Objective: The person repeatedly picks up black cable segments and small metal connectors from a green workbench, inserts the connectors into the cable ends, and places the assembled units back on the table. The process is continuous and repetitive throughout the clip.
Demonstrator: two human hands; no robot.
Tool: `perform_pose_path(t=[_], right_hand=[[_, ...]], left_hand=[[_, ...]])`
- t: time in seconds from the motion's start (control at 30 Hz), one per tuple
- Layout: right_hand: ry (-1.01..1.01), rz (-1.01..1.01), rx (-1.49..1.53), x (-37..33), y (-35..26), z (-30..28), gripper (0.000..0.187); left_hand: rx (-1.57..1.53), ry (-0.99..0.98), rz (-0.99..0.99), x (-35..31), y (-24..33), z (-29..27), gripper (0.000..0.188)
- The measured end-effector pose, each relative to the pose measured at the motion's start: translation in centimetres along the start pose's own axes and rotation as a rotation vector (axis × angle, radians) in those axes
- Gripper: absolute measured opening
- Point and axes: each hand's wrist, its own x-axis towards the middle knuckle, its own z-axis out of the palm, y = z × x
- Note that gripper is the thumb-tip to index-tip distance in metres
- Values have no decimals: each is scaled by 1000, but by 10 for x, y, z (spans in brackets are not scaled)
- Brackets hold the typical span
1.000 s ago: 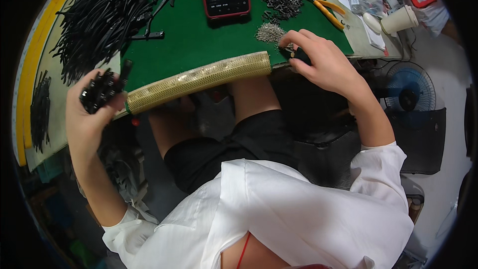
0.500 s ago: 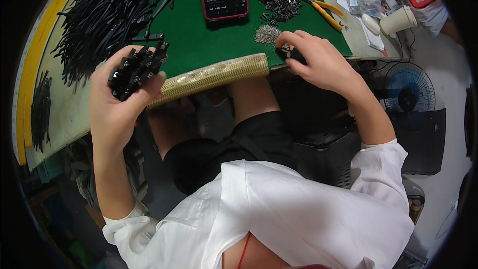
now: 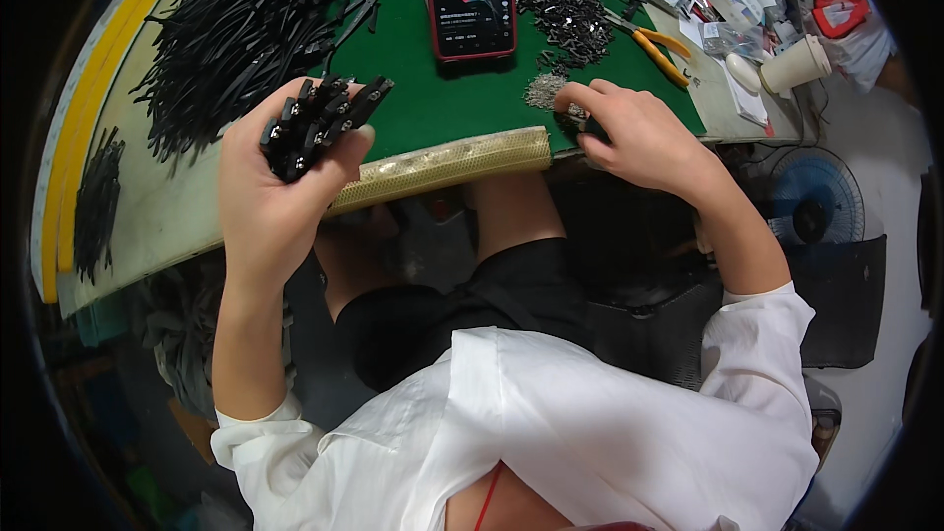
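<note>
My left hand [image 3: 280,211] is closed around a bundle of black strips with small metal screws in their ends [image 3: 320,123], held above the table's near edge. The rest of that bundle is hidden by the hand. At the right, my right hand [image 3: 644,143] has its fingers curled around a dark, stubby handle [image 3: 593,126], mostly hidden by the fingers. Its fingertips are beside a small heap of silver metal bits [image 3: 544,91]. Just behind that heap is a larger spread of small dark pieces [image 3: 565,15].
A rolled yellowish mesh tube [image 3: 452,159] lines the front of the green mat [image 3: 413,98]. Black strips [image 3: 236,39] are heaped at the left. A red-edged phone [image 3: 472,5], orange-handled pliers [image 3: 659,51] and a paper cup [image 3: 795,65] lie farther back.
My left hand and its bundle have shifted right. The bundle has turned so its ends point more to the right. My right hand stays by the silver bits; the whole view has shifted slightly.
</note>
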Motion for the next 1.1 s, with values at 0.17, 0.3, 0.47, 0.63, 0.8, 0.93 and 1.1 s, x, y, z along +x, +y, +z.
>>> perform_pose_path(t=[0.17,0.3,0.47,0.63,0.8,0.93,1.1], right_hand=[[-21,5,-6,-1,-2,-1,37],[3,-23,-8,0,-2,1,36],[-9,-13,-21,0,-2,0,37],[27,-29,-32,-1,-3,-2,32],[25,-18,693,-4,-31,-24,37],[4,-81,1478,-18,-73,-10,40],[-71,-119,1676,-22,-97,-3,40]], left_hand=[[-99,-2,-16,4,5,10,9],[-160,51,-12,3,7,18,8],[-137,3,-42,4,11,21,6],[-110,-20,-72,3,11,21,8],[167,24,273,-1,2,26,19],[486,89,670,3,2,33,32],[538,185,774,-3,-4,37,34]])
